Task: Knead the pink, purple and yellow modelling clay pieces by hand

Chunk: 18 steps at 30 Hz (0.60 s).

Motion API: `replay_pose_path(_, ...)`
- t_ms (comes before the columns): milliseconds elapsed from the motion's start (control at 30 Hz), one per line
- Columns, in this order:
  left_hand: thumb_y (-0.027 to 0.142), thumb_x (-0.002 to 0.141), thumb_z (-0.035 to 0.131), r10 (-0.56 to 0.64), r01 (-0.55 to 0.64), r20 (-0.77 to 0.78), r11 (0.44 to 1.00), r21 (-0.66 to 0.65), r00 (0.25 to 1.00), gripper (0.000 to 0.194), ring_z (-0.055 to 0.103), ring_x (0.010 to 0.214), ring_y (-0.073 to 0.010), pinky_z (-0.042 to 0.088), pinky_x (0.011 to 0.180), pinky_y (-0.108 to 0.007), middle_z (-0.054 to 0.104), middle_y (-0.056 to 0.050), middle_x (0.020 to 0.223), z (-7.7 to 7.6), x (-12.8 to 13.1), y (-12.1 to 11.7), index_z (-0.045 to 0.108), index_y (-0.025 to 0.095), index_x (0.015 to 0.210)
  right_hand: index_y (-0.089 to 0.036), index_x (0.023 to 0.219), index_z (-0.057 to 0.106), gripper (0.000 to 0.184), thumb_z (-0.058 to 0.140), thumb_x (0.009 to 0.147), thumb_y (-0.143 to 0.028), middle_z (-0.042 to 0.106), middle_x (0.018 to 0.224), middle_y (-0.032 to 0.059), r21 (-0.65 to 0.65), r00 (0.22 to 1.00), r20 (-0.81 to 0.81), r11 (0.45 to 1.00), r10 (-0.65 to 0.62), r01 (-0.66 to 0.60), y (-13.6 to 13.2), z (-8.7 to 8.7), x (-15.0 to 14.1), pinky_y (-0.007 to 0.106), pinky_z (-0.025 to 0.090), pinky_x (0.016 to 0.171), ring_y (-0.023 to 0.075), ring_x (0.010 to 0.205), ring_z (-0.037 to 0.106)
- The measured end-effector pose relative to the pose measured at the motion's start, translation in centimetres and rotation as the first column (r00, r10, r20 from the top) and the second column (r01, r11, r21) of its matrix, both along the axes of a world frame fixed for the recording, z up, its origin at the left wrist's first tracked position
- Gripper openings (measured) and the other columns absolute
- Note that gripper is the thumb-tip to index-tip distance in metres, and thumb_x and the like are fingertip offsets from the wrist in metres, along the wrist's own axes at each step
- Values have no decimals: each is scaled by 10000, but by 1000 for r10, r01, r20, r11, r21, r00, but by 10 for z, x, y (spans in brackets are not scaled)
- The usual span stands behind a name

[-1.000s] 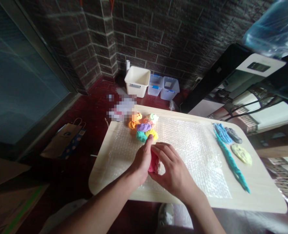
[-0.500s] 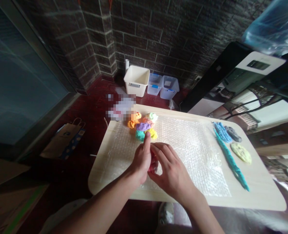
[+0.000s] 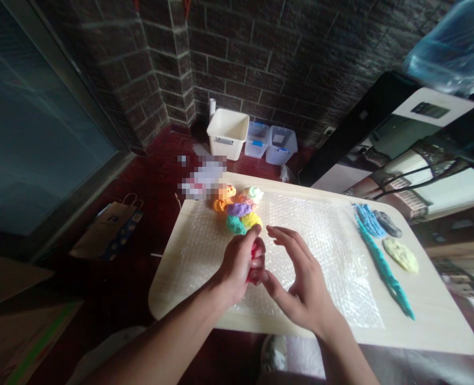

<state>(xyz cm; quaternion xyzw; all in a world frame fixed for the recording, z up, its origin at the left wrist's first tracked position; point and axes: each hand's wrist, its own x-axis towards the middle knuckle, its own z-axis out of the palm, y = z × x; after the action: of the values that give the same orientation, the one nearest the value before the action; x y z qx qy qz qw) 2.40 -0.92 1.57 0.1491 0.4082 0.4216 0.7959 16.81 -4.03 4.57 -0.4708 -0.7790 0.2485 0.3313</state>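
Observation:
My left hand (image 3: 240,262) is curled round a lump of red modelling clay (image 3: 254,249), of which only bits show between the fingers. My right hand (image 3: 304,280) is open beside it, fingers apart and thumb tip close to the left fist; I cannot tell whether they touch. Just beyond the hands lie soft clay lumps: teal (image 3: 235,224), yellow (image 3: 251,220), purple (image 3: 239,209), orange (image 3: 221,205) and pale green-white (image 3: 253,192). They sit on a sheet of bubble wrap (image 3: 320,251).
On the right of the pale table (image 3: 429,326) lie a long turquoise clay roll (image 3: 385,270), a blue clay piece (image 3: 370,220), a grey one (image 3: 388,223) and a pale yellow one (image 3: 400,255). Plastic bins (image 3: 227,133) stand by the wall. A paper bag (image 3: 100,230) is on the floor.
My right hand has drawn away to the right from the left hand and opened. My left fingers have curled in round the red clay. The view has shifted slightly.

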Motion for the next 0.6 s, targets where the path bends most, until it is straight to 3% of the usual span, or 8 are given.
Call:
replay_pose_path(133, 513, 911, 645, -5, 5, -33, 1000, -1, 999, 529, 254, 345, -60, 173, 362, -206, 276, 82, 440, -2, 2, -1, 402, 217, 546, -227, 1480, 523, 566, 693, 945, -299, 603, 1401, 141, 17, 1000, 17, 1000, -7, 7, 1, -2, -2, 502, 559, 1064, 324, 1263, 611)
replay_pose_path(300, 540, 908, 630, -33, 33, -17, 999, 34, 999, 510, 350, 360, -72, 262, 370, -209, 373, 59, 479, -5, 2, -1, 451, 211, 563, -238, 1454, 553, 510, 678, 963, -300, 621, 1394, 138, 17, 1000, 16, 1000, -3, 3, 1, -2, -1, 501, 559, 1056, 330, 1284, 609)
replay_pose_path(467, 563, 882, 642, -85, 85, -33, 996, 1, 996, 531, 238, 319, -64, 176, 334, -211, 286, 84, 428, 0, 2, -2, 405, 226, 546, -235, 1455, 546, 513, 679, 965, -306, 630, 1375, 141, 19, 999, -8, 999, -49, 49, 1, -4, 1, 493, 579, 1008, 326, 1226, 638)
replay_pose_path(600, 631, 858, 672, -57, 57, 7, 998, -19, 998, 576, 271, 331, -58, 174, 340, -200, 327, 77, 444, 1, 2, -1, 404, 219, 558, -240, 1410, 591, 482, 706, 943, -269, 660, 1344, 120, -2, 1000, 16, 1000, 2, -2, 0, 0, -1, 469, 570, 1035, 306, 1230, 644)
